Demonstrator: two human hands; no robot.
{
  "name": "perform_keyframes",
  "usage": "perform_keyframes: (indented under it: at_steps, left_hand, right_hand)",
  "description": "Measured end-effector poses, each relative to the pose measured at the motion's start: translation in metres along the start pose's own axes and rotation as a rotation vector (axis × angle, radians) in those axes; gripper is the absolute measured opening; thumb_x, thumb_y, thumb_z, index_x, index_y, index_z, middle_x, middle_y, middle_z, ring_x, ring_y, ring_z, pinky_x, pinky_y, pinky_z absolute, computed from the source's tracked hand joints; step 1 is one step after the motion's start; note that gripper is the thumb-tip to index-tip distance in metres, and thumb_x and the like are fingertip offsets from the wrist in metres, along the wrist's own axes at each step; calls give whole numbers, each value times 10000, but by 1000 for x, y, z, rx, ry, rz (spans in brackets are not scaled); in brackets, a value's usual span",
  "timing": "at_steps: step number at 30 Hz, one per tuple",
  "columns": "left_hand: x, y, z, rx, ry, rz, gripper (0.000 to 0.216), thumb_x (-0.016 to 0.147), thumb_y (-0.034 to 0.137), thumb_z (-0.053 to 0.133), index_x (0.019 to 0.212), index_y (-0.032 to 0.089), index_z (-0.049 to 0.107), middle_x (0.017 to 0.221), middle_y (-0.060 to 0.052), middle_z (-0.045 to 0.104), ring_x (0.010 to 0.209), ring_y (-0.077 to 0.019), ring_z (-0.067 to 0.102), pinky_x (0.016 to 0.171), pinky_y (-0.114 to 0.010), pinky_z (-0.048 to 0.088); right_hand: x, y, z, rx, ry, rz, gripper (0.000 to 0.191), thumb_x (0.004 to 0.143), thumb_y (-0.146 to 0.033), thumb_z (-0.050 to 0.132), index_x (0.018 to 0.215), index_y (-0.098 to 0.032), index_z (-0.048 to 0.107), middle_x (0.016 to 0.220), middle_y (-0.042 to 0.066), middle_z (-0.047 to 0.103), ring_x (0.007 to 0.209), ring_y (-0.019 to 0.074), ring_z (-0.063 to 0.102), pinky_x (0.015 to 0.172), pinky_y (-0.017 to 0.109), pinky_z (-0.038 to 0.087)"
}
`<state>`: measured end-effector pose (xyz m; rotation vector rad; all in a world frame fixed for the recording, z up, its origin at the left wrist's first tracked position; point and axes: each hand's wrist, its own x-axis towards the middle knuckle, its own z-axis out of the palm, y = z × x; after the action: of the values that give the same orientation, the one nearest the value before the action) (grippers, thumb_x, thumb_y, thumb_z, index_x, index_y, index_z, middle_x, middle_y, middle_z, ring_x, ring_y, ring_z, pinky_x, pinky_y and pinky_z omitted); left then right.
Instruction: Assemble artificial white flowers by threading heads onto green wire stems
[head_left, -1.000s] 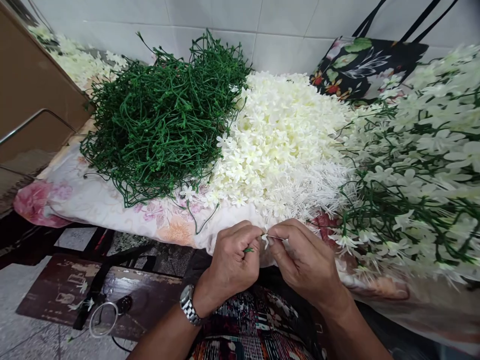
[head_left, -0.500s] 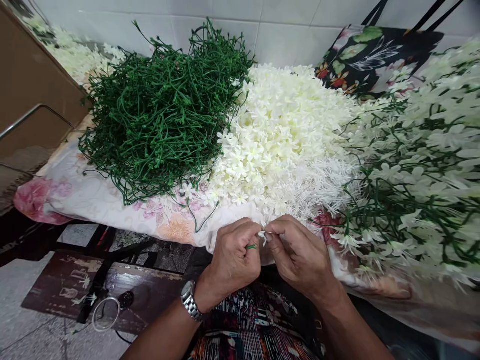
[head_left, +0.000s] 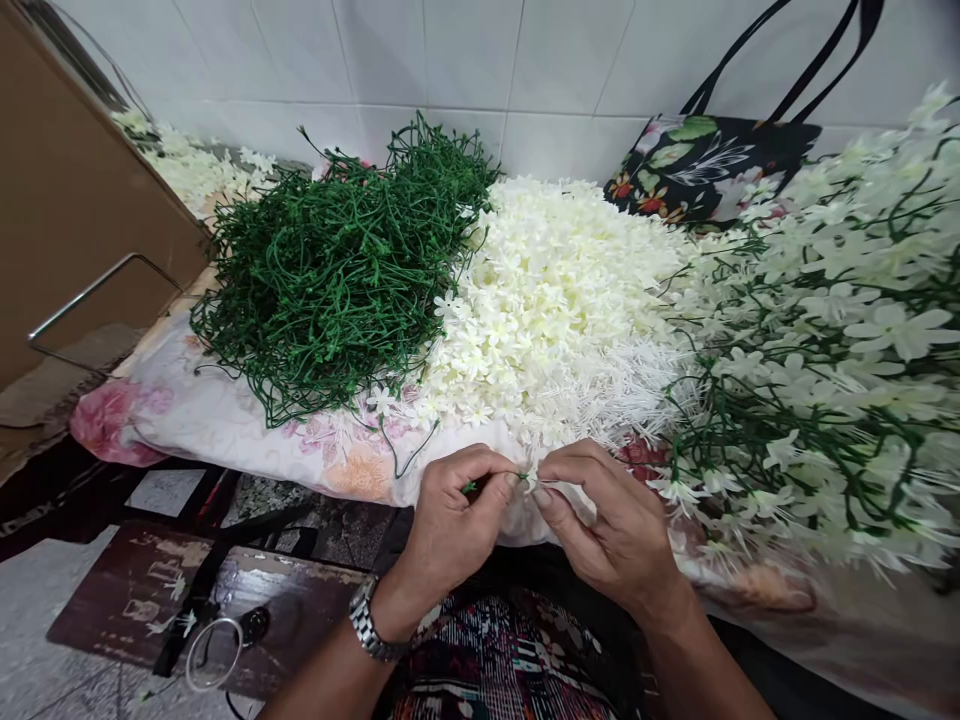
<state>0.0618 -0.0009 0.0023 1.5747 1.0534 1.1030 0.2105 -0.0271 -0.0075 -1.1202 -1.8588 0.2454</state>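
My left hand (head_left: 454,520) is closed in a pinch on a thin green plastic stem (head_left: 472,486), with a metal watch on its wrist. My right hand (head_left: 607,520) is closed in a pinch on a small white artificial flower (head_left: 531,478). The fingertips of both hands meet at the flower, close to the front edge of the floral cloth (head_left: 225,425). Behind them lie a heap of loose green stems (head_left: 337,275), a heap of loose white flowers (head_left: 562,300), and a pile of stems with flowers fitted on them (head_left: 832,350) at the right.
A black floral bag (head_left: 697,170) leans on the white tiled wall. A brown board with a metal handle (head_left: 90,200) stands at the left. Below the cloth sits a worn dark wooden board (head_left: 187,600) with a metal ring on it. More white flowers (head_left: 187,165) lie at the back left.
The view has tipped down a little, so the heaps sit lower in the frame. My hands stay together, and the green stem now points toward the flower between my fingertips.
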Motion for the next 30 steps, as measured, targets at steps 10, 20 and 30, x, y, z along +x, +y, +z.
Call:
perform_keyframes:
  at_steps: [10,20,30]
  left_hand:
    - [-2,-4,3,17,4,1,170,737,87,513,627,148,626,544,30,548,497,-77,464,463,-176,354]
    - [-1,-6,7,32,-14,10,196,758,92,486,589,148,568,540,32,513,504,-74,451,476,-172,348]
    - [-2,-7,3,-39,-8,-105,126,750,123,518,809,155,624,651,21,552,572,-90,499,540,-184,409]
  right_hand:
    - [1,-2,3,75,10,181,97,834,-103,499,792,-185,531,679,-14,552,610,94,527,561,205,431]
    - [1,0,11,-30,46,109,110,834,-84,469,819,-192,486,666,-9,543,596,96,528,548,194,450]
    - [0,-2,10,-13,72,104,111,834,-74,493,829,-184,499,674,-7,541,612,97,527,558,201,446]
